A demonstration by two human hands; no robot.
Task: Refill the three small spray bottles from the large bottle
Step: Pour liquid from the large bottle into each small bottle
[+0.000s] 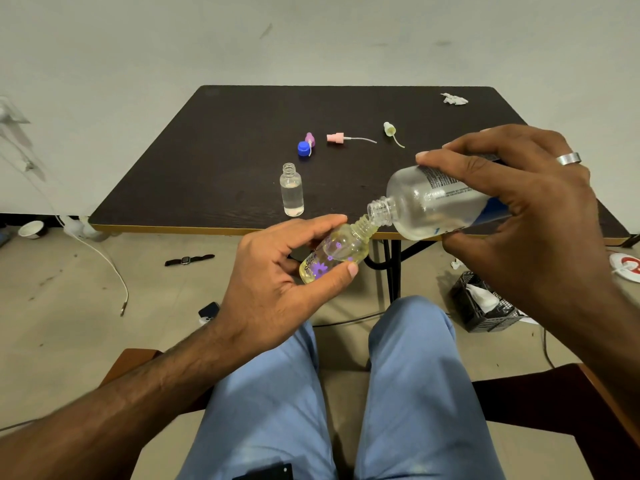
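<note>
Pour | my right hand (519,202) grips large clear plastic bottle (436,206) | left hand (277,285) grasps yellow flowered spray bottle (332,252) | I'd tip slowly, mouths touching

Dark surface (214,140) carries: clear bottle (292,189) upright; blue cap (303,148); three spray heads, purple (310,138), pink (336,137), yellow (389,129); crumpled tissue (454,98).

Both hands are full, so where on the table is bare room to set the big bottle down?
Table's left half, left of clear bottle and blue cap, is bare. So is the far strip behind the pink sprayer. Crowded: the middle cluster of caps and sprayers.
</note>
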